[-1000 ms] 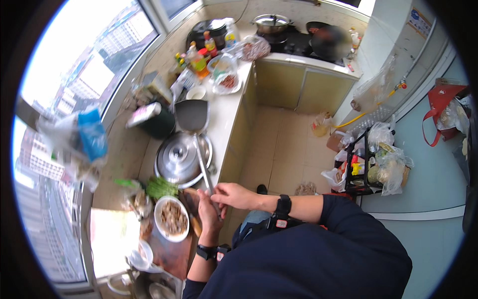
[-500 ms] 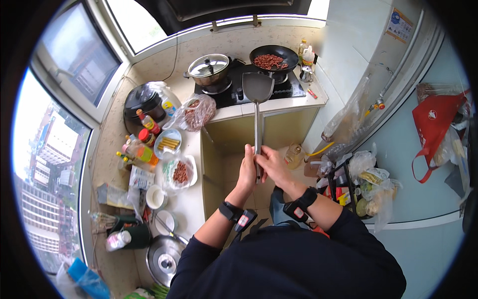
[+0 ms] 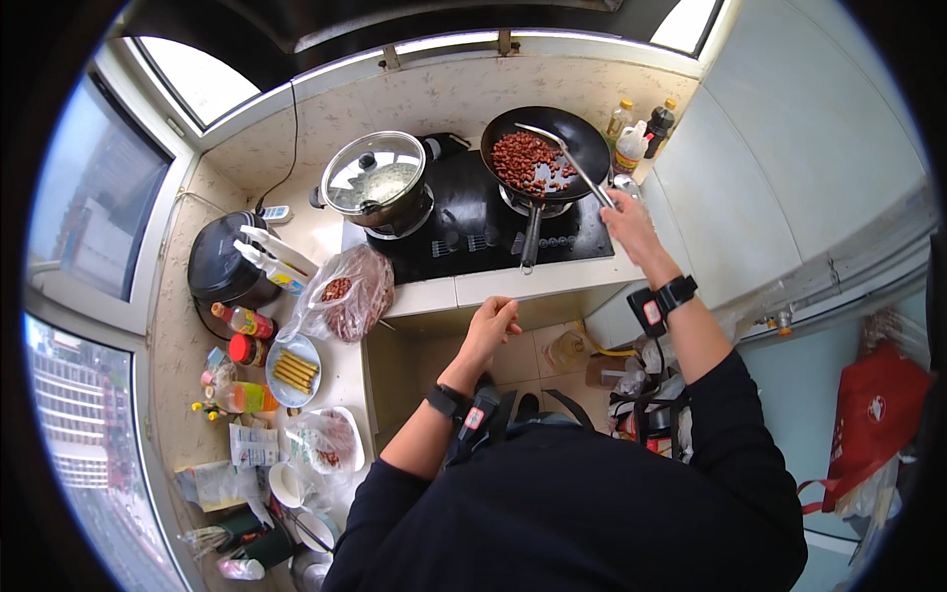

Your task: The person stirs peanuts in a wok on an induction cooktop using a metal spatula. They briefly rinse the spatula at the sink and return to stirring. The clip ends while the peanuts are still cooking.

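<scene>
My right hand [image 3: 632, 229] is closed round the handle of a metal wok spatula [image 3: 584, 176], which slants down into the black wok [image 3: 586, 131]. The spatula's blade rests among or just beside the reddish peanuts [image 3: 523, 161], most of which lie in the left half of the wok. The wok sits on the right burner, its handle [image 3: 531, 237] pointing toward me. My left hand [image 3: 491, 332] hovers in front of the counter edge with curled fingers and nothing visible in them.
A glass-lidded pot [image 3: 377, 180] stands on the left burner of the black cooktop [image 3: 456, 229]. Bottles [image 3: 631, 143] crowd the right corner. Along the left counter are a bag of peanuts [image 3: 357, 301], a plate of sticks [image 3: 294, 397], sauce bottles and a rice cooker [image 3: 225, 266].
My hands have parted. The right hand has carried the spatula forward and right into the wok; the left has let go of it. My view has shifted closer to the stove.
</scene>
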`<state>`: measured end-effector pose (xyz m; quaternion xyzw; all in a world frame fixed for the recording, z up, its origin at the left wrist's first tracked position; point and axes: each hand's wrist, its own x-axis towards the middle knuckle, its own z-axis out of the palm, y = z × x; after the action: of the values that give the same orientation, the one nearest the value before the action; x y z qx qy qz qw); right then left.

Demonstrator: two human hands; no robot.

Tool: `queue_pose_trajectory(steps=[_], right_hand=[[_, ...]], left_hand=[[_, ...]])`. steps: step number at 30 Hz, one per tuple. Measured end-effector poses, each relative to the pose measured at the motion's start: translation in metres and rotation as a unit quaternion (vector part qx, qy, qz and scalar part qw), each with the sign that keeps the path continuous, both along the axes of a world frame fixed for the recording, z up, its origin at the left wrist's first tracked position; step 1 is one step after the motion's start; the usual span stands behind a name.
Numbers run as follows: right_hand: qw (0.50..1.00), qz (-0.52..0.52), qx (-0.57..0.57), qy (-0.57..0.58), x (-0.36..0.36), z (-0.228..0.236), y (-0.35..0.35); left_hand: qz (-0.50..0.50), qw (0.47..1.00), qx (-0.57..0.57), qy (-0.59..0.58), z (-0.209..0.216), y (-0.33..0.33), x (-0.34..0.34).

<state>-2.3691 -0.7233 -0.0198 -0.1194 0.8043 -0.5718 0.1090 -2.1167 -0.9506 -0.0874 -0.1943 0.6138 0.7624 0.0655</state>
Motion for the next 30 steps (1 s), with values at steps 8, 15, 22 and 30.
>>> queue_pose_trajectory(steps=[8, 15, 22, 30], right_hand=[[0.974, 0.005, 0.159, 0.163, -0.124, -0.046, -0.073], [0.884, 0.106, 0.401, 0.216, -0.082, 0.052, -0.016], [0.886, 0.140, 0.432, 0.093, -0.090, 0.144, 0.020], [0.948, -0.013, 0.289, 0.137, -0.154, 0.011, -0.052]], left_hand=[[-0.073, 0.982, 0.157, -0.079, -0.018, -0.027, -0.119], [-0.149, 0.957, 0.233, -0.085, -0.017, -0.038, -0.159], [-0.109, 0.937, 0.306, -0.128, -0.025, -0.023, -0.164], [-0.065, 0.958, 0.253, -0.116, -0.022, -0.016, -0.163]])
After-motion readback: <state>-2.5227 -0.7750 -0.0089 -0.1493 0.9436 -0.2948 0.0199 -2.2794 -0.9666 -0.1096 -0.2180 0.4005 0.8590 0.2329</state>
